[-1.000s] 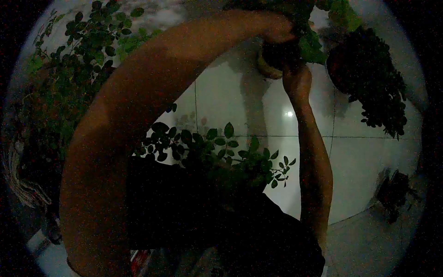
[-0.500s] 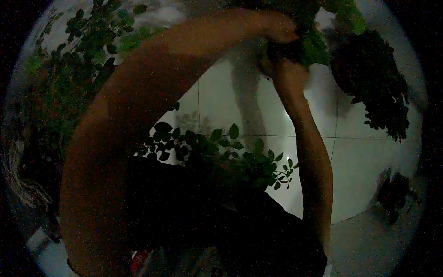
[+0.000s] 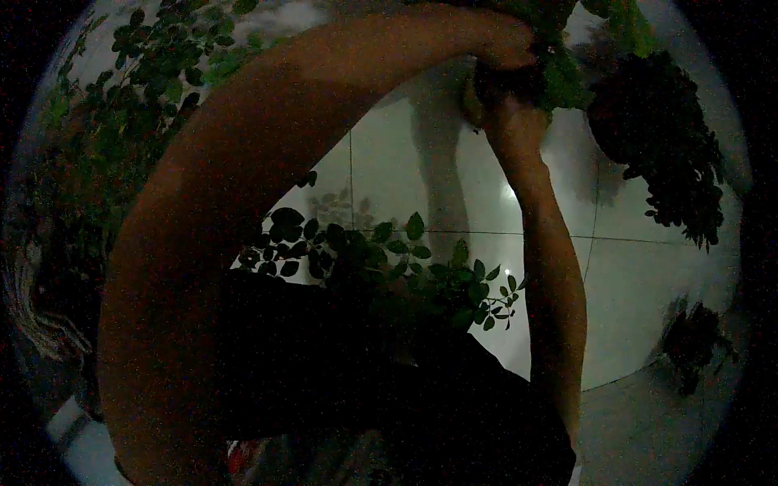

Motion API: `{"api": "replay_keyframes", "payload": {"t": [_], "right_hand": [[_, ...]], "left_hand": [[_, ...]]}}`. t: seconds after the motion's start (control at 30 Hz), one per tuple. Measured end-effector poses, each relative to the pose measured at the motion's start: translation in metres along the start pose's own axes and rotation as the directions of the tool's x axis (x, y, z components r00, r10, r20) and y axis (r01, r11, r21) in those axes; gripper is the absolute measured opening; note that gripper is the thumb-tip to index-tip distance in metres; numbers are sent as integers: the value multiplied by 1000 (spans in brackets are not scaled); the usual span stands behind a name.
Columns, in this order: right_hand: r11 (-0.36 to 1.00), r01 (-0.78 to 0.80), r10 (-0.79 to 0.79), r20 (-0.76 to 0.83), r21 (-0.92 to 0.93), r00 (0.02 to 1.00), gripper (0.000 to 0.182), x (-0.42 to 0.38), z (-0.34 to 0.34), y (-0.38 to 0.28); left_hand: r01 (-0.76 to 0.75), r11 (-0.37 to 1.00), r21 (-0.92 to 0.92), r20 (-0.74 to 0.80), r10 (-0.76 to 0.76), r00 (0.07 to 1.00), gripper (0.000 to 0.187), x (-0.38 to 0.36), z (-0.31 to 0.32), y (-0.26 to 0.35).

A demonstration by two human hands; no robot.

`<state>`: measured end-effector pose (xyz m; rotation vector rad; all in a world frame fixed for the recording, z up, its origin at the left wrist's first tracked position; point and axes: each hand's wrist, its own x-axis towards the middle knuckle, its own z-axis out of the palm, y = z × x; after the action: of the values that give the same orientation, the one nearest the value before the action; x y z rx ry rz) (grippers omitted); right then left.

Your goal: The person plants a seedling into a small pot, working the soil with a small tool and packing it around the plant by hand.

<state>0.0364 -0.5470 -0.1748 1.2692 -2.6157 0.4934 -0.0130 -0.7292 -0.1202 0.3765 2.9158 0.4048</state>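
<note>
At the top of the dim head view, my left hand [image 3: 512, 44] reaches in from the left and my right hand [image 3: 519, 121] comes up from below. Both close round the dark middle of a bunch of leafy stems [image 3: 563, 81], one hand just above the other. Green leaves stick out to the right of my hands and above them. Shadow hides most of the fingers and the exact grip.
Leafy branches [image 3: 381, 251] lie across my dark-clothed lap. More foliage [image 3: 162, 65] fills the left side. A dark leafy bunch [image 3: 660, 138] and a smaller dark clump [image 3: 697, 348] rest at the right on pale floor tiles [image 3: 632, 308].
Both hands have shifted slightly to the right in view, still together on the bunch. The surrounding leaves and floor look much the same.
</note>
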Motion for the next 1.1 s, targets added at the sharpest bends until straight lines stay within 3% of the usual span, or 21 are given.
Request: {"api": "replay_keyframes", "payload": {"t": [0.03,0.13,0.23,0.33,0.43,0.47,0.53,0.57,0.6,0.63,0.73,0.83,1.1], "right_hand": [[999,-14,16,73,-28,997,41,3,-9,-4],[988,116,-100,-155,99,983,24,9,-31,-12],[1000,16,-16,-215,-4,976,22,6,-13,-9],[986,167,-147,-446,5,883,24,7,1,-11],[996,30,-53,-268,-88,962,24,1,14,-11],[995,-7,-13,-194,-100,981,25,-1,16,-11],[988,-69,65,-38,-136,997,26,-3,14,-12],[996,-53,46,-91,-73,995,25,-5,9,-13],[999,-31,28,-142,-16,989,25,-8,2,-15],[999,-8,15,-197,38,980,24,-8,-4,-16],[999,-43,42,-97,-8,994,17,-22,-7,-4],[1000,-19,19,-29,1,999,13,-31,-6,5],[995,-96,98,-123,19,988,17,-49,-44,10]], "left_hand": [[-2,1000,1,-2,2,1000,34,1,0,-1],[-4,1000,4,-8,4,1000,34,0,-2,-1],[-14,1000,9,-9,14,1000,34,2,-3,1],[-35,999,28,-7,35,999,34,-1,0,10],[-79,989,127,29,76,997,33,-3,7,15],[34,996,-85,20,-32,999,34,-8,5,16],[-146,976,-163,-173,117,978,32,-2,28,0],[-243,953,-183,-273,188,943,32,4,37,-9],[-276,956,102,-190,291,938,32,12,42,-16],[-251,958,135,-150,270,951,32,17,37,-19],[-35,999,19,-32,35,999,34,5,14,1],[-9,1000,11,-20,9,1000,36,-1,7,11],[56,998,1,29,-56,998,43,8,-5,4]]}}
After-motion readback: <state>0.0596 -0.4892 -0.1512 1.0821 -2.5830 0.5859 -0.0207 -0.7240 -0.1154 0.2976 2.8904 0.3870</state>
